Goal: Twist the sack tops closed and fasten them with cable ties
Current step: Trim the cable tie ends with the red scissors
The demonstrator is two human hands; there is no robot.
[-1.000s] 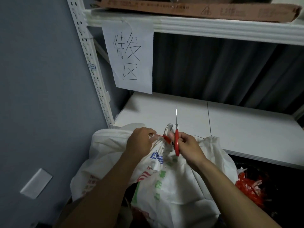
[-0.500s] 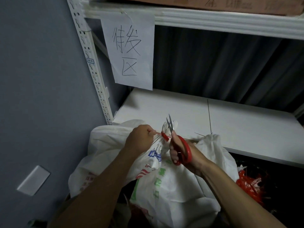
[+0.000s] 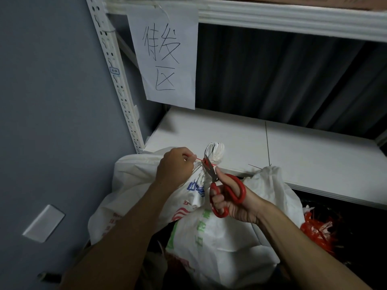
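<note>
Red cable tie cinched round the twisted neck of a white woven sack, its tail pulled out leftward and scissor blades at it.

The left hand [image 3: 174,168] pinches the thin tail of the cable tie [image 3: 199,159], which runs near level toward the left. The right hand [image 3: 232,203] grips one pair of red-handled scissors [image 3: 227,190], fingers through the loops, steel blades angled up-left and slightly parted at the tie. The sack [image 3: 146,185] leans against the white shelf [image 3: 293,147]; a second tied sack [image 3: 272,187] sits just right, one handwritten paper sign [image 3: 167,57] above.
</note>
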